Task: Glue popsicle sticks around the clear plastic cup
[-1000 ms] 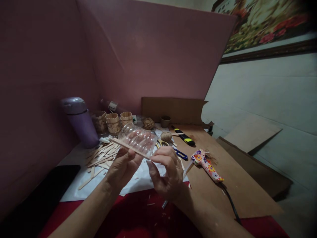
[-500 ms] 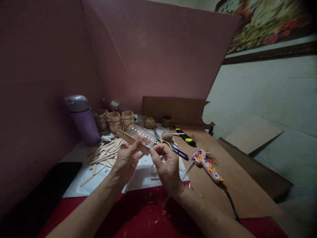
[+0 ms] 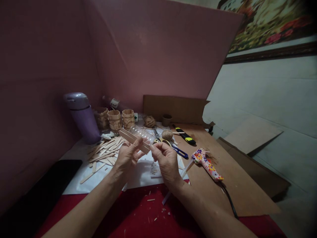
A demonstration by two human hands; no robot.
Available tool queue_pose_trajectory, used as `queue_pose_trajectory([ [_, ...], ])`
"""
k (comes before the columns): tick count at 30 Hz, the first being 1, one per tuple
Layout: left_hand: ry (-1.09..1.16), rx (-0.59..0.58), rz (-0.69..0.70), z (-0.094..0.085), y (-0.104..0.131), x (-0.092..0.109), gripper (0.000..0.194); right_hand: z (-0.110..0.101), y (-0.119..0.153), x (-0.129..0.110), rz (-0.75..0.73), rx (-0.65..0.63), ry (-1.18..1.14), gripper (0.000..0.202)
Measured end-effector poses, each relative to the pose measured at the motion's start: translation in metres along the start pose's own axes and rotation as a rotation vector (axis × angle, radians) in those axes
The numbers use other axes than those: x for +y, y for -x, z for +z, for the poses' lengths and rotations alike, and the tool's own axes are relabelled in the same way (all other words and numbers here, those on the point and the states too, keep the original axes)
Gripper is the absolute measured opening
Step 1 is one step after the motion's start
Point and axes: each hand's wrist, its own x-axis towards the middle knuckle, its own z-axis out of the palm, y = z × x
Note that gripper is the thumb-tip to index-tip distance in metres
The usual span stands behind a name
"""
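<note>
Flat wooden sticks (image 3: 131,138) lie together, slanting, in my left hand (image 3: 127,155), whose thumb presses on them. At their lower right end, the thumb and fingers of my right hand (image 3: 166,162) are pinched close; what they grip, if anything, is too small to name. Just behind the held sticks lies a clear ribbed plastic bottle (image 3: 142,134). A pile of loose wooden sticks (image 3: 105,153) spreads on white paper (image 3: 74,186) to the left of my left hand.
A purple tumbler (image 3: 85,124) and stick-covered cups (image 3: 114,119) stand back left. Twine balls (image 3: 167,134), scissors (image 3: 158,140), a yellow-black cutter (image 3: 185,136), a blue cutter (image 3: 180,152) and a flowered glue gun (image 3: 208,165) lie right. A black object (image 3: 61,175) is at left.
The held sticks have shifted slightly right and now look more closely aligned. My right hand's fingertips remain by their lower end. The view has moved a little.
</note>
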Motion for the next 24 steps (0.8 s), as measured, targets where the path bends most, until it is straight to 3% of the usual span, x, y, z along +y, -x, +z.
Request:
queue_pose_trajectory([
  [16,-0.043,0.015,-0.007,-0.0022,0.0011,-0.0003,0.054,-0.0023,-0.0025,0.0041,0.013,0.028,0.030,0.035],
  [24,-0.072,0.017,-0.006,-0.0012,0.0018,0.0002,0.049,-0.0034,-0.0032,0.0033,0.015,0.023,0.041,0.033],
])
